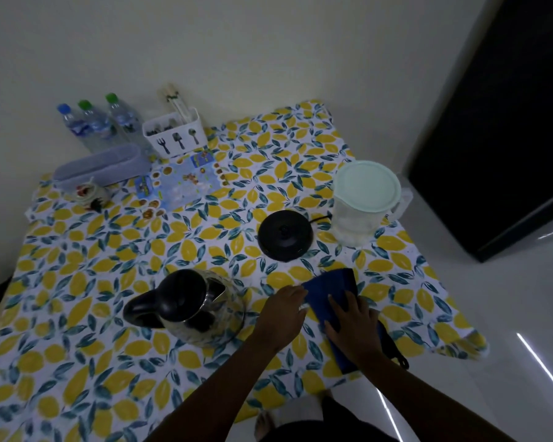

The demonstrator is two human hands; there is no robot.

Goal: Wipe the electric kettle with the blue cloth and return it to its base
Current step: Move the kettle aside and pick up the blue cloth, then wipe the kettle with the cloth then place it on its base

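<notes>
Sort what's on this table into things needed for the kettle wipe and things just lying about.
Needed: electric kettle, blue cloth under both hands, left hand, right hand, black kettle base.

Lying about: lidded plastic jug, three water bottles, cutlery holder, lilac tray, picture mat.

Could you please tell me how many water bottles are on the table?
3, in a row at the table's far left corner against the wall: a blue-capped bottle leftmost, a green-capped bottle in the middle, and another green-capped one beside the cutlery holder. None seem hidden.
</notes>
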